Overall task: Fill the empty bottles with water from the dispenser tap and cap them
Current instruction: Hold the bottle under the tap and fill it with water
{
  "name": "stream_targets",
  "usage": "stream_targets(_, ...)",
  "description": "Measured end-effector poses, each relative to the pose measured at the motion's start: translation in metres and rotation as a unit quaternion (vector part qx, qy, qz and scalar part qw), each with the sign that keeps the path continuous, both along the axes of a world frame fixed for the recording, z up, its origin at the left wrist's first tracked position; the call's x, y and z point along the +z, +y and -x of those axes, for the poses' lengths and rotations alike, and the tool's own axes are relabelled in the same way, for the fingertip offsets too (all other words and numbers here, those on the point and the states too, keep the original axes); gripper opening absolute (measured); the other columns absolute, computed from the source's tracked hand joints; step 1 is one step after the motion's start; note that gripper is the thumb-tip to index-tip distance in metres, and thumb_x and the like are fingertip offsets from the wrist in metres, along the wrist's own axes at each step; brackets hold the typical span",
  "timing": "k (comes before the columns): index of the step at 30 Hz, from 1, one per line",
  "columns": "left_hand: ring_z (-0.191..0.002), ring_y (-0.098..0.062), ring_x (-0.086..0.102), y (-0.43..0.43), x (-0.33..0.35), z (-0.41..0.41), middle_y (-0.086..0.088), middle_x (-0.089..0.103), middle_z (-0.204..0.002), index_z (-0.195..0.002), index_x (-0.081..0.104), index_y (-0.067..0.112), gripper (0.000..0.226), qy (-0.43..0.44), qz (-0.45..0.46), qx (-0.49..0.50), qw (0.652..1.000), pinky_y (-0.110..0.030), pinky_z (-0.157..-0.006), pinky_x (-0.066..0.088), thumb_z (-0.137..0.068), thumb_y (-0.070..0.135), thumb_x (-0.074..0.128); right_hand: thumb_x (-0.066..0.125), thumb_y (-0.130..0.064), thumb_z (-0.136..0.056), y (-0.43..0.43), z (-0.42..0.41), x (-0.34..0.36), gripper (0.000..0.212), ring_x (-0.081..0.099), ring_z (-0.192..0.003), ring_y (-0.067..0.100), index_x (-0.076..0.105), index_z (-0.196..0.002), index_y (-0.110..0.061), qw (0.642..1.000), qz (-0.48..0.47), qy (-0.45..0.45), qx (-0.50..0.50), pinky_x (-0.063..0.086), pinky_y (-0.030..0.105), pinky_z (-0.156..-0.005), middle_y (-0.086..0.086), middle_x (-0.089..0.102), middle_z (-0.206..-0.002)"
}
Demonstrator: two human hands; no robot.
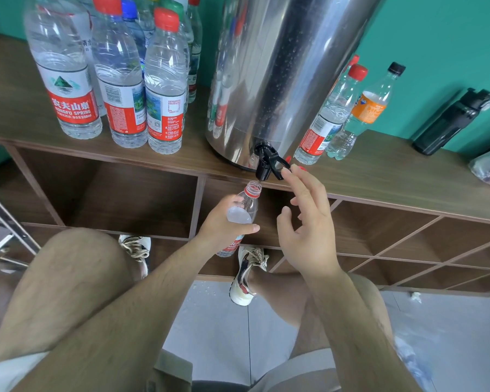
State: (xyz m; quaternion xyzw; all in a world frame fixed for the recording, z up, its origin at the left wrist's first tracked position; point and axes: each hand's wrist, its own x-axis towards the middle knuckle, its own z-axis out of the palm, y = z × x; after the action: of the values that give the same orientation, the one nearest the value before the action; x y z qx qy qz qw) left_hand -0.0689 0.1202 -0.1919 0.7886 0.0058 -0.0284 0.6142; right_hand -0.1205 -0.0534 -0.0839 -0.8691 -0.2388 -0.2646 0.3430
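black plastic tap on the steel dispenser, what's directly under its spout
The uncapped mouth of a clear plastic bottle with a red neck ring, gripped by the left hand. The hand covers the bottle's middle, hiding its water level.

A clear, uncapped bottle (245, 206) with a red neck ring is sitting tilted in the left hand (224, 224), its mouth just under the black tap (266, 164) of the steel dispenser (280, 66) standing on the bench (26, 114). Red-capped bottles (119, 80) are standing upright left of the dispenser, and two capped bottles (331, 114) are standing on its right
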Motion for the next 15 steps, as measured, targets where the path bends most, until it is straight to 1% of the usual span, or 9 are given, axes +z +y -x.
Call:
stream_targets(5,-0.109,-0.010,0.058,0.0000,0.0008,0.0000,0.017,0.056,-0.120,-0.134,0.046,0.032,0.074,0.002,-0.004,0.000,1.000,-0.015,-0.084,0.045,-0.075,0.037,0.090,0.057,0.010,-0.089,-0.0001,-0.0016,0.0022,0.070,0.053,-0.134,0.027,0.051,-0.153,-0.019,1.000,-0.001,-0.008,0.005,0.052,0.058,-0.098,-0.013,0.039,-0.159)
stream_targets(8,-0.106,-0.007,0.058,0.0001,0.0020,0.0006,0.019,0.054,-0.116,-0.132,0.045,0.033,0.071,0.002,-0.006,-0.001,1.000,-0.012,-0.078,0.041,-0.076,0.036,0.089,0.056,0.011,-0.089,0.0003,-0.0036,0.0028,0.070,0.052,-0.136,0.026,0.052,-0.152,-0.019,1.000,-0.005,-0.009,0.006,0.052,0.058,-0.099,-0.007,0.043,-0.158)
stream_targets(10,-0.105,-0.007,0.058,-0.0002,0.0030,0.0006,0.020,0.054,-0.115,-0.131,0.045,0.034,0.069,0.000,-0.008,-0.002,1.000,-0.011,-0.077,0.041,-0.077,0.035,0.089,0.056,0.012,-0.089,0.0002,-0.0041,0.0033,0.070,0.051,-0.138,0.026,0.052,-0.152,-0.018,1.000,-0.005,-0.010,0.006,0.052,0.058,-0.099,-0.006,0.044,-0.157)
stream_targets(15,-0.107,-0.008,0.058,0.0001,0.0016,0.0000,0.020,0.055,-0.118,-0.132,0.045,0.035,0.072,0.005,-0.005,0.000,1.000,-0.012,-0.079,0.042,-0.076,0.037,0.090,0.057,0.006,-0.091,0.0004,-0.0035,0.0072,0.066,0.055,-0.132,0.027,0.053,-0.151,-0.020,1.000,0.009,-0.012,0.004,0.053,0.057,-0.096,-0.011,0.043,-0.156)
